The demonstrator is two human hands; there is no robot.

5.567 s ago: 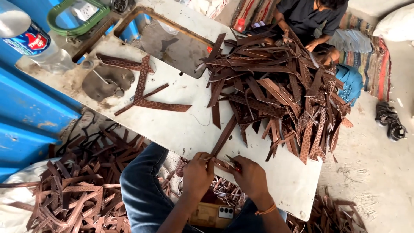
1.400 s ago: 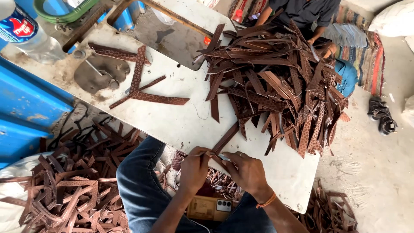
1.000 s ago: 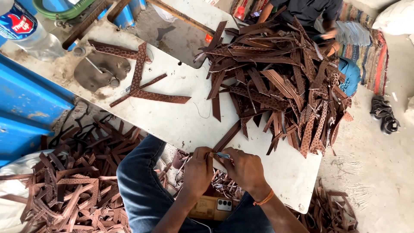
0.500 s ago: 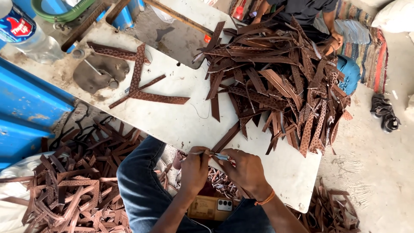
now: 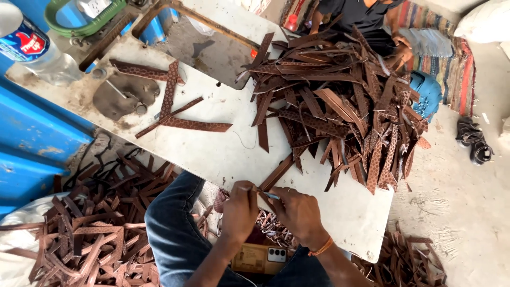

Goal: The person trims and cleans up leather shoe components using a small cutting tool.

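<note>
At the near edge of the white table (image 5: 228, 154), my left hand (image 5: 240, 210) and my right hand (image 5: 297, 211) meet on one brown leather strip (image 5: 277, 171) that runs up and right from my fingers. A thin pale tool (image 5: 270, 195) shows between the two hands; which hand grips it I cannot tell. A big heap of brown leather strips (image 5: 340, 106), some perforated, covers the right half of the table.
A few loose strips (image 5: 175, 117) and a grey leather scrap with scissors (image 5: 125, 95) lie at the left. A plastic bottle (image 5: 37, 50) stands at the far left. More strips (image 5: 95, 228) litter the floor. Another person (image 5: 372, 21) sits across the table. A phone (image 5: 260, 258) lies on my lap.
My hands have stayed at the table's near edge, working on the same strip with small finger shifts. The other person's hand moved about the far side of the heap.
</note>
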